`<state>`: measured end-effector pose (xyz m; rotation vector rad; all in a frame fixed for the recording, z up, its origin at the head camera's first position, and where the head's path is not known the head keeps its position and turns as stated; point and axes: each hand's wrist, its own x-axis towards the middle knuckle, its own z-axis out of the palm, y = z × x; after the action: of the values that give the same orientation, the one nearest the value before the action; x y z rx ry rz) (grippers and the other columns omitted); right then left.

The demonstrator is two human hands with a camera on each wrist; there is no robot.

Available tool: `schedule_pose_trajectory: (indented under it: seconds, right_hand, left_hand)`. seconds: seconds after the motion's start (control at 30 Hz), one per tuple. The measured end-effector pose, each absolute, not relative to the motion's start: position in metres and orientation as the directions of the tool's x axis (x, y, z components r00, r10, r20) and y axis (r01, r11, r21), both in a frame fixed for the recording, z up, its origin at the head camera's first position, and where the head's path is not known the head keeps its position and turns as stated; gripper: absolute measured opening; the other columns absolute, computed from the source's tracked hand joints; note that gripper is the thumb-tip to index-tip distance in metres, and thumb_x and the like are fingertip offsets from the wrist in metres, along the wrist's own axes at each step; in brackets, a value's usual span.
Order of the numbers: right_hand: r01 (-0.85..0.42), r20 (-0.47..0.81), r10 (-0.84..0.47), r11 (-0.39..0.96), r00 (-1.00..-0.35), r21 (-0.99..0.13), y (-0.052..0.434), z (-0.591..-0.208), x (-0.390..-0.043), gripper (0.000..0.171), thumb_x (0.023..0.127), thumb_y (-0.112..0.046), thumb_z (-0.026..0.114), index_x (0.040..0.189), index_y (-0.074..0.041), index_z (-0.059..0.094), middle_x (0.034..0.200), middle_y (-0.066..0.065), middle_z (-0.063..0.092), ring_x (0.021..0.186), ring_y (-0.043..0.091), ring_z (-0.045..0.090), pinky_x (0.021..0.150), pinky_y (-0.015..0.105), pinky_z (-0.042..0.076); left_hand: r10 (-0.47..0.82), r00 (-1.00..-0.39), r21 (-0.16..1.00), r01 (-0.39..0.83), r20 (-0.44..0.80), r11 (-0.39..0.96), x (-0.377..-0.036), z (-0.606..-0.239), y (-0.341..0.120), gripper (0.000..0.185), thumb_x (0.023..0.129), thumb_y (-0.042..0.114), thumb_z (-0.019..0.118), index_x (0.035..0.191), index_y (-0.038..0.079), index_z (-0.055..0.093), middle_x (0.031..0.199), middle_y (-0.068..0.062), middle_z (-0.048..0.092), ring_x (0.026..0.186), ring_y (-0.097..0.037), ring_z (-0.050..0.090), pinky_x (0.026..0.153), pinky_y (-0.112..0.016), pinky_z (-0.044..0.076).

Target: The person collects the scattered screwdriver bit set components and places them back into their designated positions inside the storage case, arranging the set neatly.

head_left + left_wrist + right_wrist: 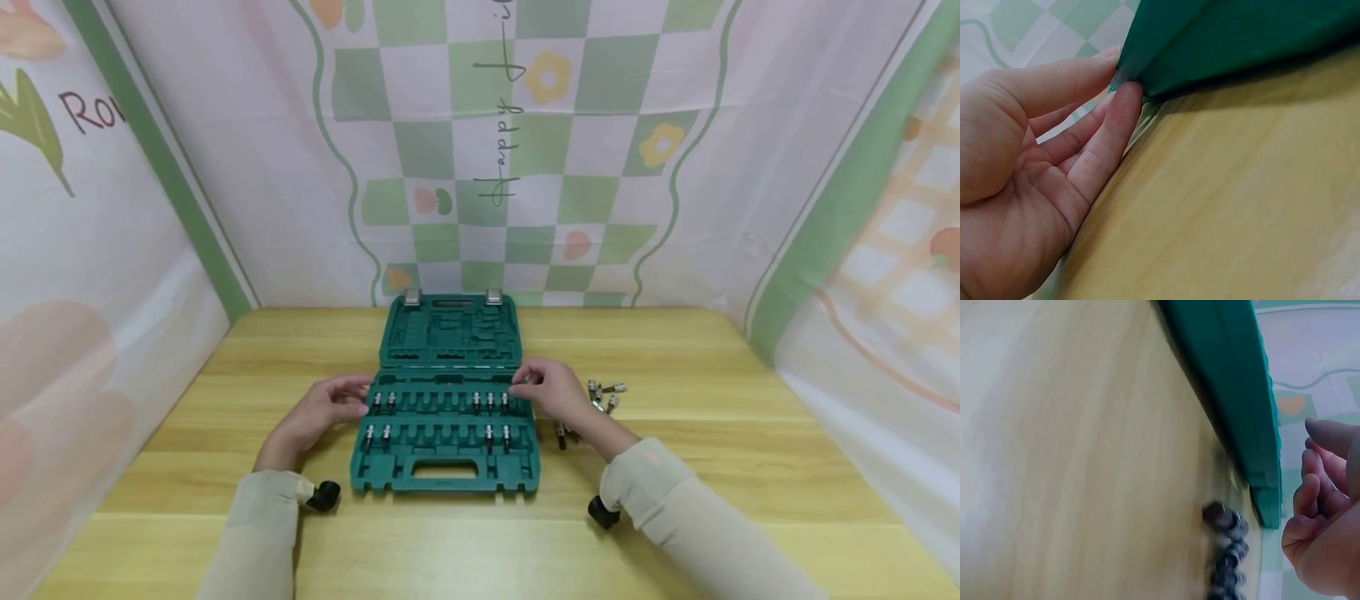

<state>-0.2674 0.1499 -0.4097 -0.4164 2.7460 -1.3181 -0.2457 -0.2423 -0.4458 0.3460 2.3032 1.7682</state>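
Hands rest at either side of an open green socket-set case lying flat near the middle of the tabletop, its lid toward the back edge and its handle toward us. Our left hand has its fingers nearly straight, fingertips touching the case's left edge and gripping nothing. Our right hand sits at the case's right edge with fingers curled; whether it pinches a bit there, we cannot tell, since the wrist view shows only bent fingers beside the case wall.

Several bit sockets stand seated in the tray's two rows, many slots still bare. A loose heap of bit sockets lies on the wood just right of the case, close to the right hand.

We judge the case to be stiff moulded plastic, light by itself and apt to slide on smooth wood, so bracing its side edges suits it. The sockets look like small, hard, smooth steel, likely to roll; pinching each by its thicker end seems best.
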Motion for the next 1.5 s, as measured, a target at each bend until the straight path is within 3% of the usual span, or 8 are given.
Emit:
schedule_pose_trajectory:
  seconds: [0.17, 0.47, 0.9, 1.23, 1.5]
  right_hand:
    - [-0.206, 0.028, -0.291, 0.601, -0.956, -0.772, 0.164, -0.407, -0.264, 0.005, 0.089, -0.015, 0.072, 0.092, -0.012, 0.069, 0.076, 0.005, 0.059, 0.064, 0.021, 0.05, 0.055, 0.034, 0.044]
    - [-0.317, 0.073, -0.38, 0.632, -0.922, -0.707, 0.183, -0.412, -0.264, 0.008, 0.087, -0.015, 0.074, 0.092, -0.009, 0.071, 0.082, 0.002, 0.058, 0.073, 0.022, 0.051, 0.06, 0.035, 0.045]
    - [-0.408, -0.094, -0.588, 0.659, -0.803, -0.632, 0.204, -0.401, -0.273, 0.019, 0.082, -0.014, 0.079, 0.094, -0.009, 0.067, 0.089, 0.004, 0.06, 0.083, 0.02, 0.053, 0.071, 0.037, 0.047]
    - [-0.426, -0.157, -0.628, 0.67, -0.762, -0.608, 0.212, -0.403, -0.27, 0.027, 0.077, -0.018, 0.083, 0.093, -0.008, 0.064, 0.093, 0.003, 0.059, 0.088, 0.021, 0.052, 0.081, 0.039, 0.046]
    - [-0.48, -0.161, -0.626, 0.716, -0.763, -0.507, 0.214, -0.402, -0.27, 0.029, 0.074, -0.024, 0.086, 0.087, -0.013, 0.063, 0.087, -0.001, 0.055, 0.086, 0.02, 0.045, 0.075, 0.036, 0.042]
  left_hand:
    - [0.317, -0.948, 0.966, 0.058, -0.026, 0.251, -0.247, -0.449, -0.243, 0.05, 0.09, -0.001, 0.065, 0.138, -0.002, 0.05, 0.12, -0.022, 0.053, 0.101, -0.028, 0.056, 0.084, -0.031, 0.053]
    - [0.313, -0.95, 0.965, 0.059, -0.025, 0.255, -0.247, -0.449, -0.243, 0.049, 0.091, 0.0, 0.065, 0.138, -0.001, 0.05, 0.12, -0.021, 0.053, 0.101, -0.028, 0.056, 0.084, -0.031, 0.053]
    - [0.311, -0.95, 0.968, 0.062, -0.017, 0.245, -0.246, -0.448, -0.243, 0.05, 0.09, -0.001, 0.065, 0.137, -0.002, 0.05, 0.119, -0.021, 0.053, 0.1, -0.028, 0.056, 0.083, -0.031, 0.053]
    - [0.314, -0.949, 0.965, 0.064, -0.019, 0.253, -0.246, -0.447, -0.242, 0.05, 0.09, 0.0, 0.066, 0.138, -0.001, 0.05, 0.12, -0.021, 0.053, 0.102, -0.028, 0.056, 0.084, -0.031, 0.052]
    - [0.324, -0.946, 0.966, 0.076, -0.009, 0.248, -0.246, -0.448, -0.243, 0.05, 0.091, 0.001, 0.065, 0.138, -0.002, 0.049, 0.12, -0.022, 0.053, 0.101, -0.028, 0.056, 0.084, -0.031, 0.053]
